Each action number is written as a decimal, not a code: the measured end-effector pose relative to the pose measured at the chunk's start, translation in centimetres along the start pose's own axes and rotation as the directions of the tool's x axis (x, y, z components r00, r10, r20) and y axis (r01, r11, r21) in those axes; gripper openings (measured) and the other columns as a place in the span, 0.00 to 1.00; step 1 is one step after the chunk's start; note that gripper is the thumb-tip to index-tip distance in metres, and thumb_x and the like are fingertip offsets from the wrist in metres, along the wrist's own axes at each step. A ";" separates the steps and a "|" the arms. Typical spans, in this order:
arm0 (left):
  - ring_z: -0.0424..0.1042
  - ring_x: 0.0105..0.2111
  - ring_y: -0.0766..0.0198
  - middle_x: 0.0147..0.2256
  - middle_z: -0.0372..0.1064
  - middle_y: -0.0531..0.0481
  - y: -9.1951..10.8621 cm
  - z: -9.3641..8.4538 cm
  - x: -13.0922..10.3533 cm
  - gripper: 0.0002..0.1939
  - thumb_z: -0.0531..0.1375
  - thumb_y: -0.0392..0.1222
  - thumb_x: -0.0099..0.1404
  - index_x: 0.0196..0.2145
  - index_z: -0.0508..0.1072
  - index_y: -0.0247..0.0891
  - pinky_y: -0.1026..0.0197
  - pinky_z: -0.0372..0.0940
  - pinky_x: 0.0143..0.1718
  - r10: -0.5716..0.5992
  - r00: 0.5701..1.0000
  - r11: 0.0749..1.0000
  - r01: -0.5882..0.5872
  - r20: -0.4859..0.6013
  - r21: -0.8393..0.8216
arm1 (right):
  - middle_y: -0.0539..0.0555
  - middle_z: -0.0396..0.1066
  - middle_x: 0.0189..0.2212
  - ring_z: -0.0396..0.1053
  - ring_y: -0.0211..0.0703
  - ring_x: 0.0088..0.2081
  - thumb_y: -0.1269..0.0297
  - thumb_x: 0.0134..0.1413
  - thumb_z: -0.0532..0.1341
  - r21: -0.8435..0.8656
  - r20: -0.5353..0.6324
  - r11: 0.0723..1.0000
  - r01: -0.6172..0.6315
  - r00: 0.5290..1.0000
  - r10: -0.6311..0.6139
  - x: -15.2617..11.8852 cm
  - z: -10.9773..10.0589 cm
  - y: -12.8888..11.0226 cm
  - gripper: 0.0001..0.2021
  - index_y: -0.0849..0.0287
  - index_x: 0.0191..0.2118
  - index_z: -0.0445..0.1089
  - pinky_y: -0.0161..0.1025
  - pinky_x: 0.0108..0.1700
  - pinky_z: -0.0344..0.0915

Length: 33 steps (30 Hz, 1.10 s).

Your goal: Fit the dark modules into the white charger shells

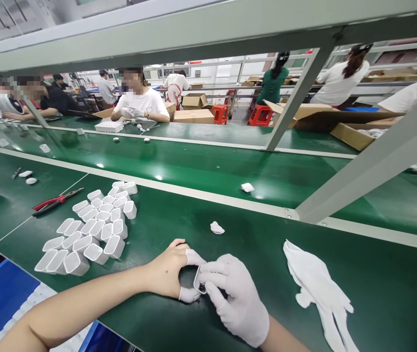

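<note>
Above the green bench, my left hand curves around a small white plastic case, its covered thumb and forefinger at the case's edges. White finger cots sit on those two fingers. My right hand, in a white glove, pinches at the open side of the case. A small dark part shows by its fingertips; the gloved fingers hide most of the case, and I cannot make out what they grip. Several similar open white cases stand grouped left of my hands. A crumpled white piece lies just beyond them.
A loose white glove lies right of my hands. Red-handled pliers rest beyond the cases. A green conveyor belt runs behind a pale rail, with a slanted metal post at right. Co-workers sit across.
</note>
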<state>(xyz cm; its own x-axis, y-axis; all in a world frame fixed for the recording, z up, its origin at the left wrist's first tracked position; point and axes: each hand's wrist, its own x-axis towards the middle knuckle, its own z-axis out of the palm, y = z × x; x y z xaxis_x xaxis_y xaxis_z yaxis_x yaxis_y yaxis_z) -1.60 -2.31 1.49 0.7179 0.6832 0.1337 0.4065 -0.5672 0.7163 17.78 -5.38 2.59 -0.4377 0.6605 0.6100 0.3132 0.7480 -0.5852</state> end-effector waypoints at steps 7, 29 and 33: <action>0.70 0.39 0.61 0.41 0.74 0.54 -0.5 0.4 -0.1 0.22 0.65 0.43 0.47 0.43 0.73 0.45 0.51 0.43 0.63 0.033 0.999 0.999 -0.033 -0.037 0.012 | 0.50 0.66 0.22 0.51 0.39 0.23 0.73 0.59 0.49 -0.339 0.091 0.934 0.111 0.992 -0.085 -0.8 1.1 0.5 0.13 0.58 0.24 0.63 0.40 0.29 0.43; 0.68 0.37 0.59 0.38 0.73 0.51 -0.9 -0.2 -0.1 0.24 0.67 0.41 0.48 0.46 0.74 0.40 0.53 0.55 0.53 -0.021 0.997 0.979 0.004 -0.079 -0.202 | 0.55 0.67 0.48 0.66 0.48 0.49 0.60 0.63 0.55 0.045 -0.166 0.981 -0.188 0.967 0.193 -2.0 0.3 1.9 0.13 0.53 0.52 0.65 0.45 0.49 0.64; 0.67 0.41 0.56 0.39 0.70 0.47 -1.2 -0.5 -0.4 0.25 0.66 0.41 0.50 0.48 0.72 0.36 0.55 0.60 0.48 -0.099 0.983 0.929 0.036 -0.153 -0.368 | 0.58 0.62 0.54 0.62 0.54 0.55 0.56 0.57 0.60 -0.018 -0.042 0.992 -0.127 0.991 0.126 -2.5 0.7 1.6 0.26 0.54 0.59 0.57 0.50 0.55 0.62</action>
<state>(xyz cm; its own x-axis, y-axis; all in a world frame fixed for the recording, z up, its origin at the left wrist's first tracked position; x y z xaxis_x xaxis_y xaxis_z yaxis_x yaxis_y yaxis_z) -2.60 -1.68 0.94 0.5789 0.7984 0.1656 0.1952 -0.3328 0.9226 18.72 -5.89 -0.23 -0.3588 0.7520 0.5530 0.3817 0.6588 -0.6482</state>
